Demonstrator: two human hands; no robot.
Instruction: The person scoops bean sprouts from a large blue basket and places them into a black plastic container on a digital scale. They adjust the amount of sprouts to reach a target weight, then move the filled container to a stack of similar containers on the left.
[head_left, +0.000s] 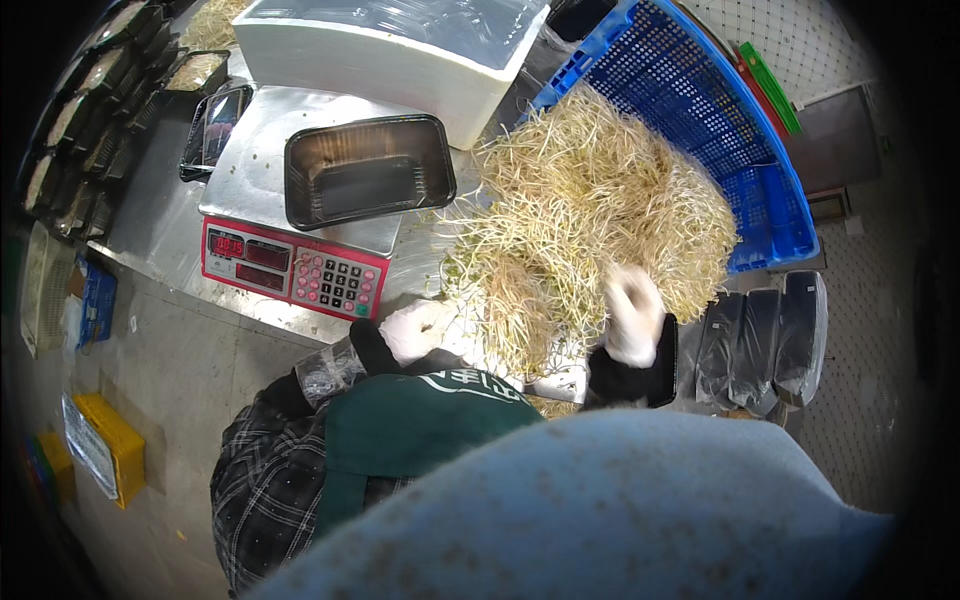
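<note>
A large heap of bean sprouts (600, 202) lies on the metal table, spilling from a tipped blue perforated crate. My left hand (415, 330), in a white glove, is at the table's near edge, left of a smaller clump of sprouts (514, 315); its fingers are hard to make out. My right hand (632, 315), gloved in white and blurred, is at the near right side of the heap, beside a black tray (667, 360); what its fingers hold cannot be told. An empty black plastic tray (370, 172) rests on a red digital scale (296, 266).
Behind the scale stands a white foam box (375, 67). The blue crate (675, 112) is at the back right. Stacked sprout-filled trays (90, 127) line the far left, near another black tray (216, 131). Wrapped stacks of black trays (757, 345) stand at the right.
</note>
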